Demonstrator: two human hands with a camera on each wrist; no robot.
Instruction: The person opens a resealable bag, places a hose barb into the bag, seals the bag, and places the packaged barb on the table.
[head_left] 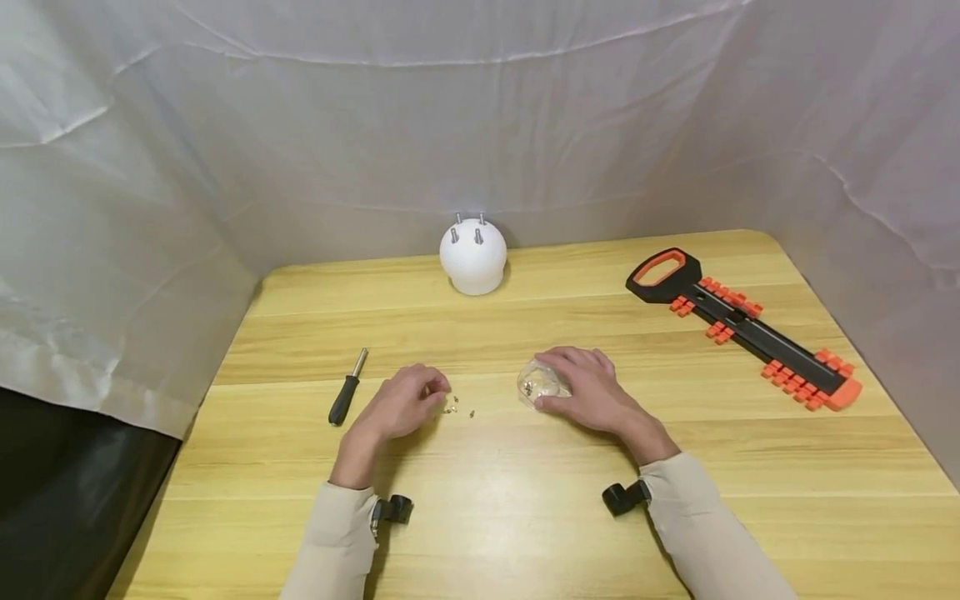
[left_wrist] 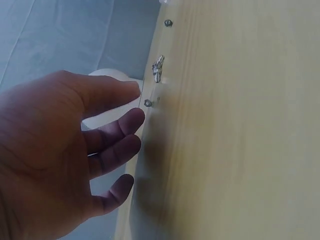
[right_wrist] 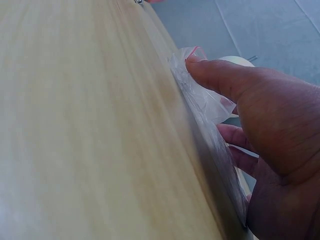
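Note:
My right hand [head_left: 581, 387] holds a small clear plastic zip bag [head_left: 538, 382] by its edges, thumb on one side and fingers on the other. Small metal pieces show inside the bag. In the right wrist view the bag [right_wrist: 200, 95] has a red strip near the thumb tip. Several tiny screws [head_left: 453, 408] lie loose on the wooden table, one [head_left: 472, 414] a little apart toward the bag. Beside them hovers my left hand [head_left: 405, 400], fingers loosely bent and apart from the thumb, nothing between them. In the left wrist view a screw [left_wrist: 148, 103] appears just past its fingertips.
A black-handled screwdriver [head_left: 347, 397] lies left of my left hand. At the table's back stands a white ball-shaped object [head_left: 473, 262] with several metal pins on top. A black-and-orange tool holder [head_left: 738, 325] lies at right. Grey cloth [head_left: 480, 125] hangs behind.

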